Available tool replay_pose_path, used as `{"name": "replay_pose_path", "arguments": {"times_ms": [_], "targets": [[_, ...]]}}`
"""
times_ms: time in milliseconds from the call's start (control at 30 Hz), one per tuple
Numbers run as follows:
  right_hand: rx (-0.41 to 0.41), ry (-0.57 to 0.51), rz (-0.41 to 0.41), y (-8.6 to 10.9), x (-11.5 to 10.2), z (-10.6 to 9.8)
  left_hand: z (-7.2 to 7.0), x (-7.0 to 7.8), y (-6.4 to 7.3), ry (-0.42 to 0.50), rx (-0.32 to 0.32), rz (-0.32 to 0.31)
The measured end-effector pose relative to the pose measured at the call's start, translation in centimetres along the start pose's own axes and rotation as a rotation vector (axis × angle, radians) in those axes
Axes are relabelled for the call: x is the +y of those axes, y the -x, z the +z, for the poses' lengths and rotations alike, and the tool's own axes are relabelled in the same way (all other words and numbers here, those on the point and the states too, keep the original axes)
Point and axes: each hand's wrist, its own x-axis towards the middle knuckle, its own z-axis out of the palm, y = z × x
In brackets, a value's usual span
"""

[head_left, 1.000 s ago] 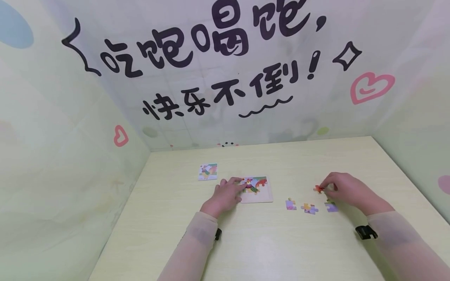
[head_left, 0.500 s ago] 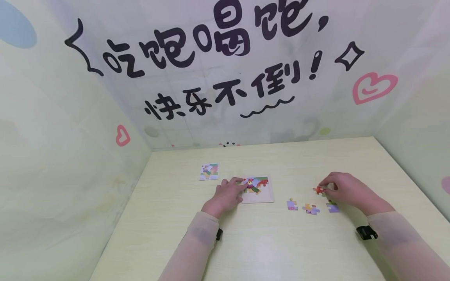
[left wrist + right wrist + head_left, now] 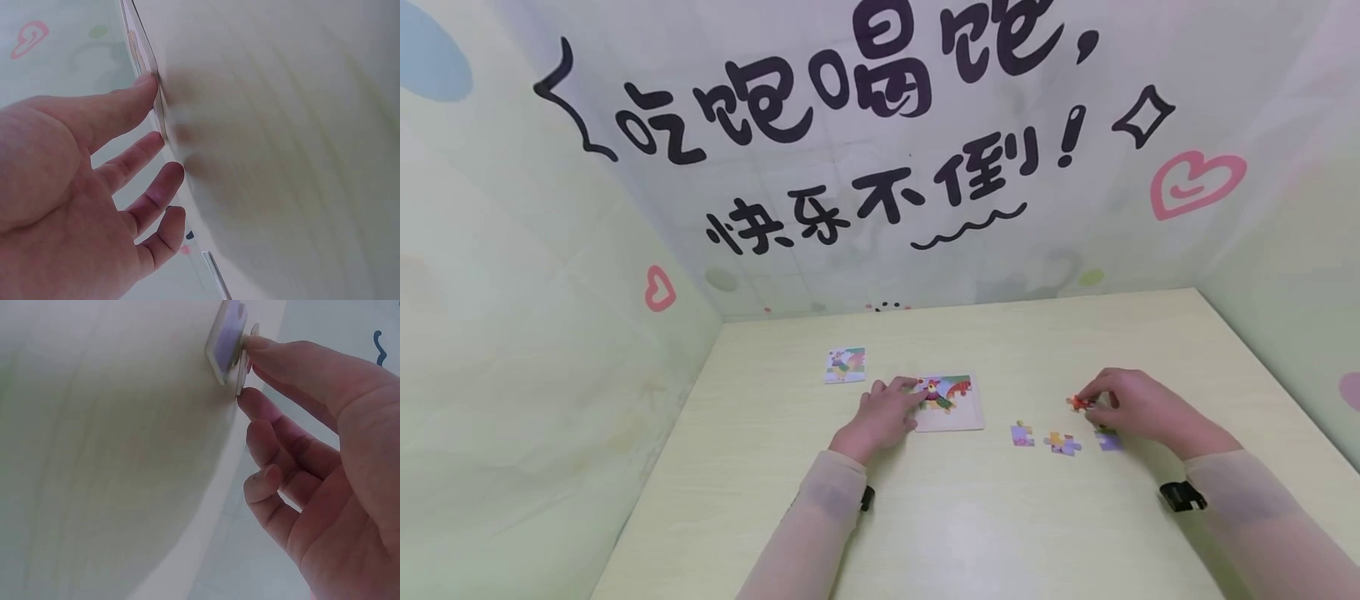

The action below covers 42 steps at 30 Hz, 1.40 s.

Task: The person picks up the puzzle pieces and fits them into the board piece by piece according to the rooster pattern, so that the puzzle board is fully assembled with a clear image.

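In the head view my left hand [image 3: 883,419] rests at the left side of a jigsaw puzzle board [image 3: 966,421]. Its index finger reaches over the partly filled rooster picture. The left wrist view shows the thumb [image 3: 134,100] against the thin edge of the board [image 3: 142,53], fingers extended. To the right, my right hand [image 3: 1138,408] pinches a red puzzle piece [image 3: 1077,402] close over the table between thumb and fingertips, which partly cover it. From the right wrist camera, that piece [image 3: 242,374] appears edge-on beside a lilac puzzle piece [image 3: 226,340].
Between board and right hand lie a lilac piece [image 3: 1022,434] and a yellow-and-lilac piece [image 3: 1063,442]. Another lilac piece [image 3: 1107,441] sits just below the right fingers. A square rooster picture card [image 3: 846,366] lies at the back left. A printed cloth backdrop [image 3: 880,275] borders the pale table.
The right hand stays at the red piece, which has turned and shifted only slightly in its fingertips. The left hand and the board hold their places.
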Motion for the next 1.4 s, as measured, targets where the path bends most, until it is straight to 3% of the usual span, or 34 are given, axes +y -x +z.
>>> {"name": "replay_pose_path", "arguments": {"times_ms": [367,833,1400], "targets": [[0.064,0.045,-0.091,-0.6,-0.1,0.4,0.1,-0.1,-0.1,-0.005,0.003,0.002],[0.062,0.022,-0.101,-2.3,-2.4,1.0,0.0,-0.1,-0.1,-0.016,0.0,-0.004],[0.039,-0.006,-0.217,-4.3,-5.2,2.1,0.1,-0.1,-0.1,-0.012,0.002,0.005]]}}
